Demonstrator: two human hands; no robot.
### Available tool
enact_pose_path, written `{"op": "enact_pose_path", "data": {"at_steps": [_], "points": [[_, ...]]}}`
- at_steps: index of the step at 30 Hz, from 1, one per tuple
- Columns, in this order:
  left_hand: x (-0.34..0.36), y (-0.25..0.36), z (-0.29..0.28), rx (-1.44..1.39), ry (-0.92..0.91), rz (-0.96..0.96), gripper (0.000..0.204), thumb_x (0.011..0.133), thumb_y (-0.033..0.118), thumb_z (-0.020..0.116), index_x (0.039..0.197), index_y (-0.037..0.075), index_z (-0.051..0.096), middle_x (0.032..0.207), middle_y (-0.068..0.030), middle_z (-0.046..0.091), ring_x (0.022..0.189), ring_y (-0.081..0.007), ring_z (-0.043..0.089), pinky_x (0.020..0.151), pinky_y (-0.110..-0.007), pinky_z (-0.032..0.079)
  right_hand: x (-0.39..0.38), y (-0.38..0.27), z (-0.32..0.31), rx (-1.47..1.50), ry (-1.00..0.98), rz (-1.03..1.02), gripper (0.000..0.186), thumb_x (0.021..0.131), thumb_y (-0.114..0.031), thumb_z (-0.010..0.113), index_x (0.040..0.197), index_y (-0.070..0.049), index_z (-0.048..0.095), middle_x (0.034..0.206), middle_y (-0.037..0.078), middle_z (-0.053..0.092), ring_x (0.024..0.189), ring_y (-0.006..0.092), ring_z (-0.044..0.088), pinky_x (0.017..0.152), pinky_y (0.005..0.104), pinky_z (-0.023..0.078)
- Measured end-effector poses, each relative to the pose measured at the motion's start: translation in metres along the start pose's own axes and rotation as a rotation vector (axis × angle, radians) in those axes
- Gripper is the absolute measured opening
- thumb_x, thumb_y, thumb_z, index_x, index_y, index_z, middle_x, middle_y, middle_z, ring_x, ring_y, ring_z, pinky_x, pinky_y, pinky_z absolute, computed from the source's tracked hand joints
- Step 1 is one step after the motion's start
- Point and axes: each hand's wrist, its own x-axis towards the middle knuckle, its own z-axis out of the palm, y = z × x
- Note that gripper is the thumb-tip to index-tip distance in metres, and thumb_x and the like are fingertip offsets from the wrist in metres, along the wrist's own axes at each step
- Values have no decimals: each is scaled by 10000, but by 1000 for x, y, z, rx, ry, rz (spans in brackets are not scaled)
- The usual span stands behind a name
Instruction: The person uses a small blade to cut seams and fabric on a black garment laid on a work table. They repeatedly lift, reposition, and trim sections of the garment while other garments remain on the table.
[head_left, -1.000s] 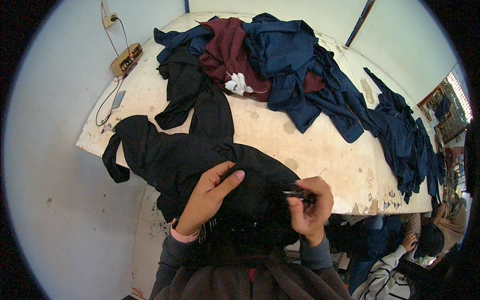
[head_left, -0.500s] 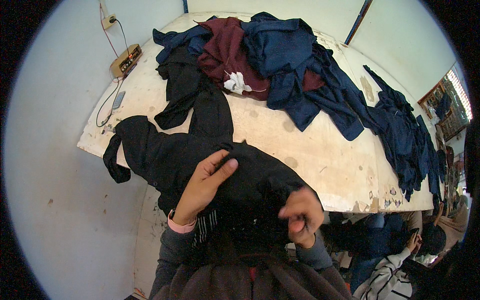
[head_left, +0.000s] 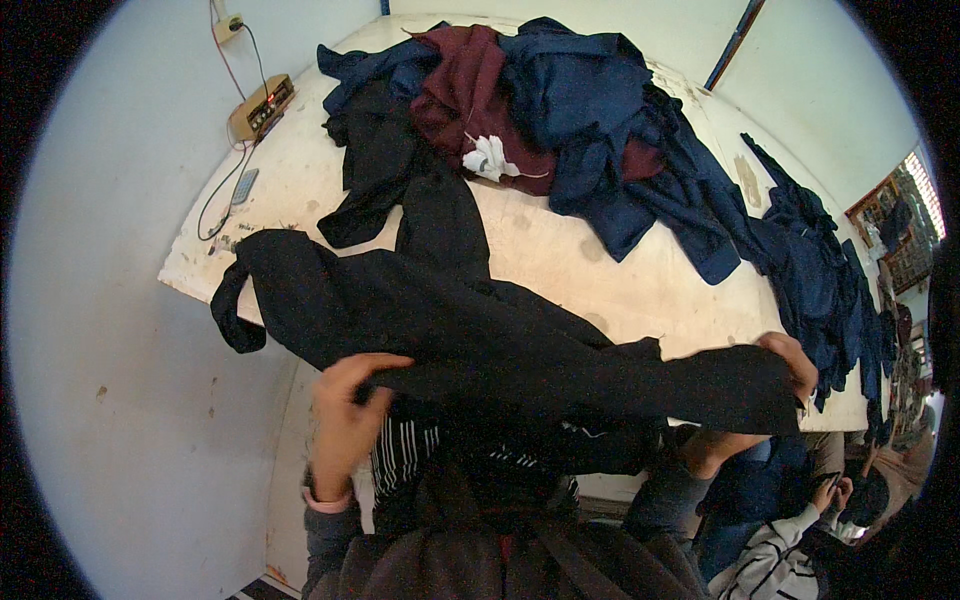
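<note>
A long black garment (head_left: 520,350) lies across the near edge of the table and hangs over it toward me. My right hand (head_left: 790,368) grips its far right end, fingers over the top and the palm behind the cloth, stretching out a flat, narrow part like a sleeve or leg. At the garment's near edge, left of the middle, my left hand (head_left: 345,415) curls with its fingertips on the cloth and the thumb below, slightly blurred. The garment's left end (head_left: 240,310) droops over the table corner.
Dark blue garments (head_left: 580,90), a maroon one (head_left: 460,85) and a white scrap (head_left: 490,158) are heaped on the pale table (head_left: 560,260). A radio-like box (head_left: 262,108) and a remote (head_left: 243,187) are at the left. Another person's striped sleeve (head_left: 770,555) shows at lower right.
My right hand has moved right, drawing one end of the black garment out straight. My left hand has shifted down and left from the top of the cloth to its near edge.
</note>
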Motion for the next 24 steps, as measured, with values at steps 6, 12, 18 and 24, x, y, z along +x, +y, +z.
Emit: {"op": "enact_pose_path", "data": {"at_steps": [6,12,18,24], "points": [[9,-6,-73,-360,359,-217,142,833,-61,646,952,12,670,887,-56,679,893,-138,645,849,-289,498,-1,-1,-11,-229,-110,254,245,909,-163,655,1045,36,611,1006,112,648,881,168,601,789,272,481],[73,-80,-12,104,177,-155,281,815,227,824,948,21,686,899,-98,725,851,-203,704,818,-337,534,-56,59,22,-687,-741,539,170,809,-69,660,978,-86,663,828,164,706,773,350,694,654,400,511],[72,-72,8,360,143,-312,355,802,323,817,1001,59,687,941,-109,719,888,-294,700,810,-368,523,-72,62,25,-799,-756,561,298,801,-127,717,1080,-117,613,866,140,722,805,360,699,664,427,521],[65,-62,4,629,263,42,387,846,275,768,1168,93,653,1196,-90,639,1098,-292,611,955,-382,449,-54,34,34,-943,-681,415,386,827,-241,763,1135,-98,580,925,144,710,782,325,703,668,416,520]]}}
